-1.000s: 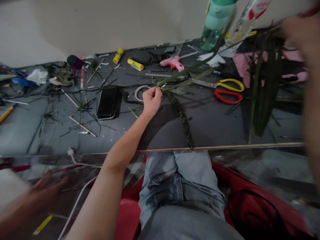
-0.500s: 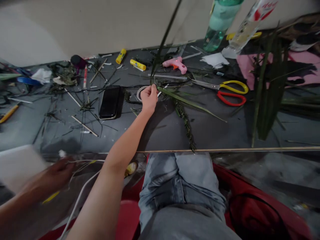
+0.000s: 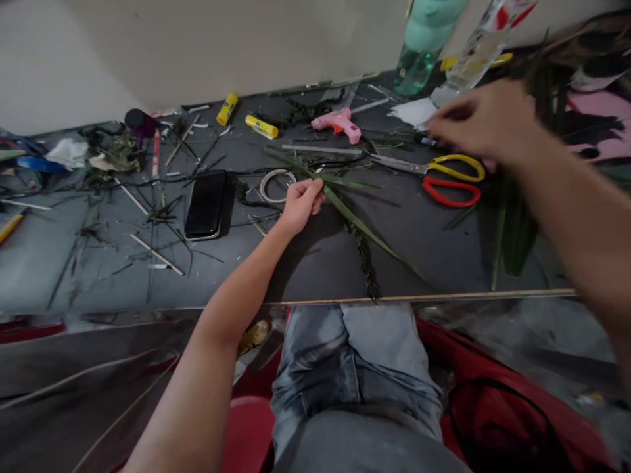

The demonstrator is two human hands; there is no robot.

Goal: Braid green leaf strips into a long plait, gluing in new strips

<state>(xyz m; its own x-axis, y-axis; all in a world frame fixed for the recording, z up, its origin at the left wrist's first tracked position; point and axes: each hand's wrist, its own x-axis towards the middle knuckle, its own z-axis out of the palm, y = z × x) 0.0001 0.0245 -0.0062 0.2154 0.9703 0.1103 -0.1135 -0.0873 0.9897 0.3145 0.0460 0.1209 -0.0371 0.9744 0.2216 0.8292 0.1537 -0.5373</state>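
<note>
My left hand [image 3: 304, 202] is closed in a pinch on long green leaf strips [image 3: 365, 226], low over the dark table. The strips fan out from the fingertips, mostly to the right. Below them a braided leaf length [image 3: 363, 259] runs to the table's front edge; whether it joins the held strips I cannot tell. Just left of this hand lies a white ring-shaped roll [image 3: 263, 190], probably tape. My right hand [image 3: 486, 125] is blurred in the air above the right side, near scissors [image 3: 428, 169] with one yellow and one red handle. Its fingertips are smeared.
A phone [image 3: 206, 205] lies left of centre among leaf scraps and thin sticks. Behind are yellow glue sticks [image 3: 261, 127], a pink glue gun [image 3: 340, 123], a green bottle [image 3: 417, 66] and a clear bottle [image 3: 476, 62]. Broad leaves [image 3: 517, 243] lie at right.
My right hand has entered over the right side. The leaf strip that stood upright from my left hand is now down. A co-worker's hand with a white object has left the lower left.
</note>
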